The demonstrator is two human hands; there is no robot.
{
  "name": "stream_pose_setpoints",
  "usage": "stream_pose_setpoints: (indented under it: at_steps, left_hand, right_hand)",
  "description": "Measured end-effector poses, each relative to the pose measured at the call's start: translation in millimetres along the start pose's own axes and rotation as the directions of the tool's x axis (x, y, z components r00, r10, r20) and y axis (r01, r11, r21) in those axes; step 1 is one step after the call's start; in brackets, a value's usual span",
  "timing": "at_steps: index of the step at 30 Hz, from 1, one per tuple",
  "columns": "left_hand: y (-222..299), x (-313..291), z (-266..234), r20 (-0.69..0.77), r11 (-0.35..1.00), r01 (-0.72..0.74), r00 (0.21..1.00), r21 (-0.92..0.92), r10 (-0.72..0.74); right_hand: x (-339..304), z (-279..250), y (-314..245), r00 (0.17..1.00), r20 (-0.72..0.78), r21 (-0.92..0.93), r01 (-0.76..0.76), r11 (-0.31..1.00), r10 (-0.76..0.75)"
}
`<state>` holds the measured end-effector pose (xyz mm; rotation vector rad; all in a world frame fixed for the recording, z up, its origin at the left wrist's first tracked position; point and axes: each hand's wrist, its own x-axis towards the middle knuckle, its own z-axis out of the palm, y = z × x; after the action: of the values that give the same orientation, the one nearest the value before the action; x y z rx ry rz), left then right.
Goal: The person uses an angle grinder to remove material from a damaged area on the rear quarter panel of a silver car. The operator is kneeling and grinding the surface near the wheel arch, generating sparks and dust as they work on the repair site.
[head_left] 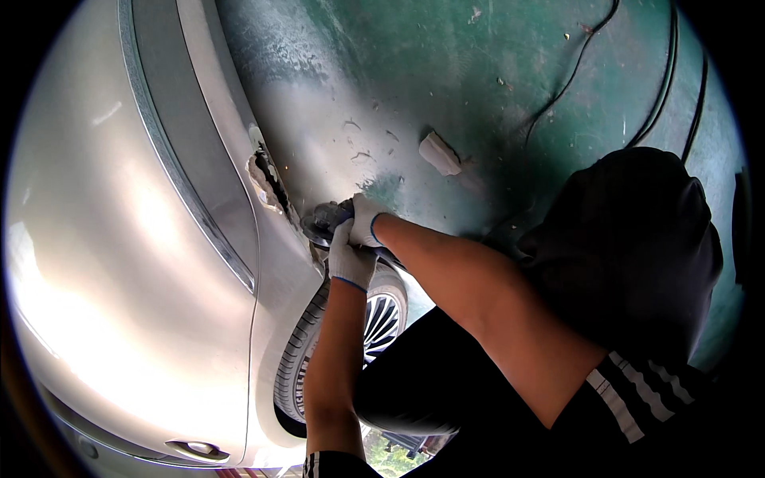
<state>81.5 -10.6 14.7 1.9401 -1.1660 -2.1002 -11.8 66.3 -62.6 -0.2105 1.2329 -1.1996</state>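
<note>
White-gloved fingers wrapped tight around grinder.

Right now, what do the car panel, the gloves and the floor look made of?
Car panel: painted sheet metal, silver and glossy by its strong glare; torn and dull at the damaged spot.
Gloves on left hand and right hand: white knit fabric, blue edging at the cuffs.
Floor: probably concrete under green coating, worn and scuffed in patches.

The grinder lies between the torn panel on its left and both hands, above the wheel.
</note>
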Motion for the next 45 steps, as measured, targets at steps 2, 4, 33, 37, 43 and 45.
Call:
stream_pose_setpoints:
  at_steps: [2, 4, 33, 37, 43, 45]
  left_hand:
    - [2.7, -0.4, 0.4, 0.033, 0.999, -0.034, 0.999, 0.035, 0.033]
    - [3.2, 0.2, 4.8, 0.038, 0.998, -0.043, 0.998, 0.039, 0.041]
    - [10.2, 23.7, 4.0, 0.029, 0.996, -0.034, 0.999, 0.081, 0.032]
    - [11.7, 28.2, -0.8, 0.036, 0.995, -0.032, 0.999, 0.095, 0.029]
    - [7.4, 12.7, 22.0, 0.041, 0.997, -0.02, 0.999, 0.077, 0.016]
    - [9.7, 4.2, 29.0, 0.067, 0.995, -0.024, 0.998, 0.092, 0.018]
  right_hand:
    - [-2.4, 7.7, -1.0, 0.998, -0.063, 0.076, 0.01, 0.997, -0.006]
    - [-1.8, 10.5, -0.3, 0.997, -0.081, 0.108, 0.014, 0.994, -0.006]
    - [22.7, -10.2, -18.1, 0.999, -0.013, -0.047, -0.037, 0.998, 0.036]
    - [18.0, -12.3, -18.7, 0.999, -0.031, -0.044, -0.028, 0.999, 0.027]
    - [18.3, -14.4, -15.7, 1.0, -0.002, -0.081, -0.008, 0.997, 0.008]
    - [16.9, -8.7, -16.3, 0.999, -0.032, -0.054, -0.009, 0.999, 0.007]
